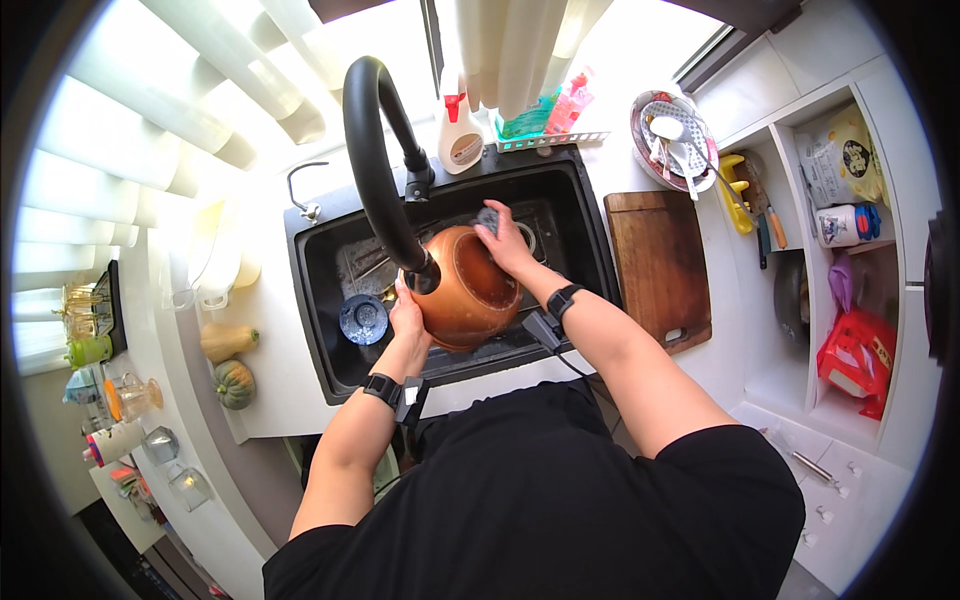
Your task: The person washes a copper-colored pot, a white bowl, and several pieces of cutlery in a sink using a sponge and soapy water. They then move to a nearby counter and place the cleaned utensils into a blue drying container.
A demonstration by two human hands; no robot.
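Observation:
A round orange-brown pot [469, 322] is tilted in the black sink [318, 360], its mouth facing to the right. My left hand [409, 319] grips the pot's left side, with the fingers partly hidden behind it. In my right hand [508, 246] is a dark grey scouring pad [488, 218], held by the pot's upper rim. A blue patterned bowl [363, 319] sits in the sink left of the pot. Beside it lie utensils [367, 266], partly covered by the tap. The black tap's [364, 142] spout hangs in front of the pot's upper left.
A wooden cutting board [656, 262] lies right of the sink, below stacked dishes with spoons [673, 142]. Behind the sink stand a spray bottle [460, 135] and a white basket [559, 141]. A butternut squash [227, 341] and a green pumpkin [234, 384] rest at left.

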